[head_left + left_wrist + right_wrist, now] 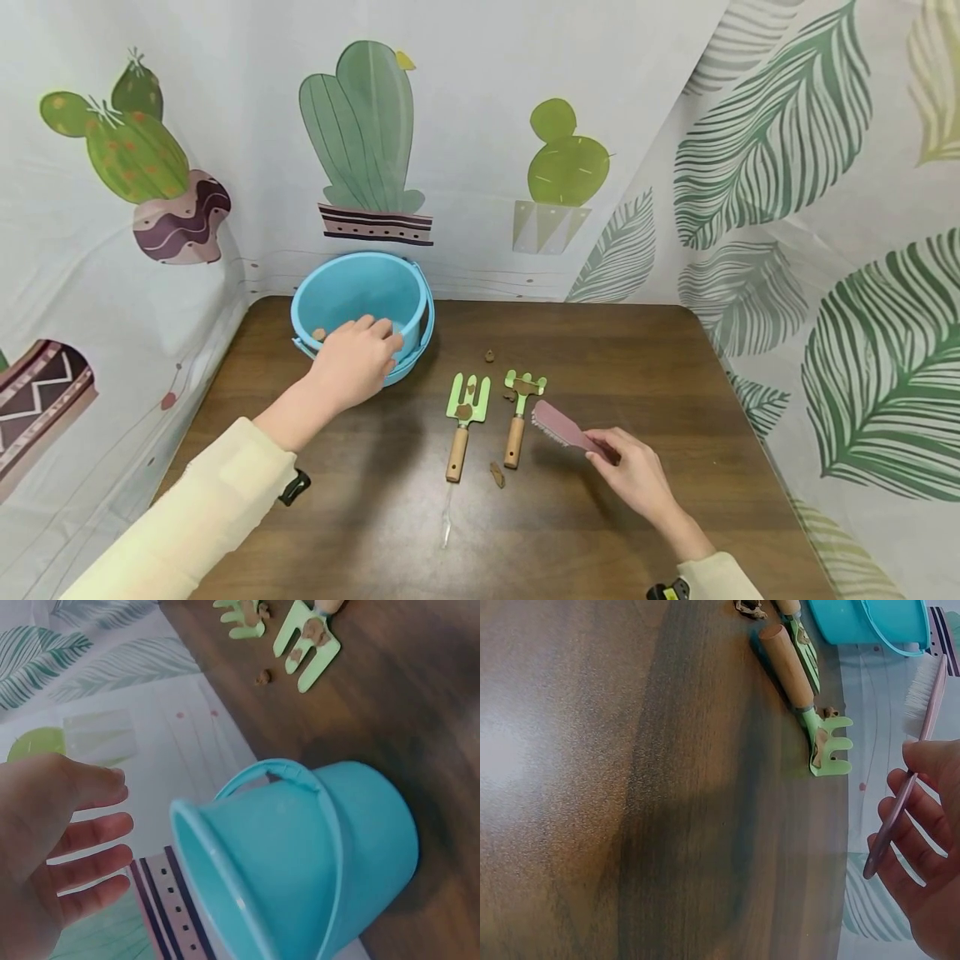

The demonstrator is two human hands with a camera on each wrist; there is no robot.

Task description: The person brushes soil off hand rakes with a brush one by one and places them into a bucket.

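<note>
Right-hand grip (637,475) around brush (558,427) handle

No writing, label, brand or number can be read in any of the three views. The backdrop (480,150) carries only printed pictures of cacti and leaves, and the blue bucket (360,292), the green garden tools (491,408) and the pink brush (558,427) bear no legible marks.

The bucket (362,312) stands just behind the left hand (357,361); fork (465,422) and rake (520,414) lie left of the brush-holding right hand (635,475).
</note>
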